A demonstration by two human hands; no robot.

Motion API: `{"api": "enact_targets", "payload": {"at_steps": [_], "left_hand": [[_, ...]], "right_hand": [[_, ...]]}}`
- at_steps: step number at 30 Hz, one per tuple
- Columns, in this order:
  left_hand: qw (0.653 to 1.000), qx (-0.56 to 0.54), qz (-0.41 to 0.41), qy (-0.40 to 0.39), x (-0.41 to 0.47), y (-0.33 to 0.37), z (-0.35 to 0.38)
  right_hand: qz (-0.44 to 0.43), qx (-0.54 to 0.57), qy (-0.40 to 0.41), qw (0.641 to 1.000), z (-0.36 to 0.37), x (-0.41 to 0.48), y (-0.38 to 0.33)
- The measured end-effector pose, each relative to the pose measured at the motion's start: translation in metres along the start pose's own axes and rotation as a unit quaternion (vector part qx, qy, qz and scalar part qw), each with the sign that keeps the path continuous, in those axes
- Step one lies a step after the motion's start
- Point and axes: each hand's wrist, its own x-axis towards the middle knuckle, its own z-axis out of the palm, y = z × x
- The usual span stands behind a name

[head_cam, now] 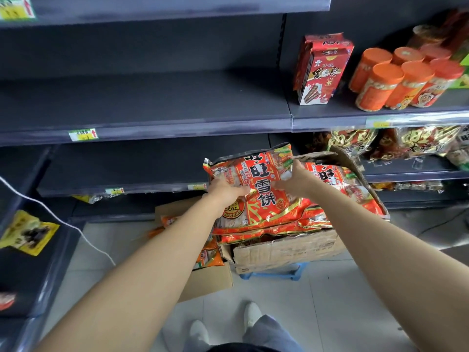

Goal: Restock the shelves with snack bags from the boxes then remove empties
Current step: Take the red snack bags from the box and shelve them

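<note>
Soft, even light, seemingly from overhead, fills the aisle. The dark shelves [152,97] soak it up, their undersides in shadow. Glare streaks the foil snack bag [253,184] and the clear price rail [406,118]. Wide-angle bending curves the shelf edges. Corners smear; the yellow tag [16,8] is unreadable.

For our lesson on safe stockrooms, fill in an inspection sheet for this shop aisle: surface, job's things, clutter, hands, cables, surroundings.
Surface: middle shelf dark, bare on its left bay.
Job's things: top bag being lifted from the open box, which holds more red bags; second box in front of it on the floor.
Clutter: yellow packet on the left shelf.
Hands: left hand and right hand both grip the top bag.
Cables: white cord runs across to the floor.
Surroundings: orange jars and red carton on the right shelf; tiled floor.
</note>
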Motion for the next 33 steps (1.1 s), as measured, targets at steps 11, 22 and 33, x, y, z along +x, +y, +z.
{"api": "enact_targets", "payload": {"at_steps": [11,22,33], "left_hand": [[0.988,-0.115,0.015,0.104,-0.009,-0.019,-0.069],[0.961,-0.124,0.041,0.242,-0.022,-0.083,-0.299],[0.93,-0.12,0.05,0.343,0.001,-0.124,-0.445]], "right_hand": [[-0.092,0.004,0.082,0.992,0.015,-0.023,-0.084],[-0.21,0.045,0.068,0.974,0.131,-0.066,-0.279],[-0.262,0.056,-0.002,0.963,0.21,-0.06,-0.398]]}}
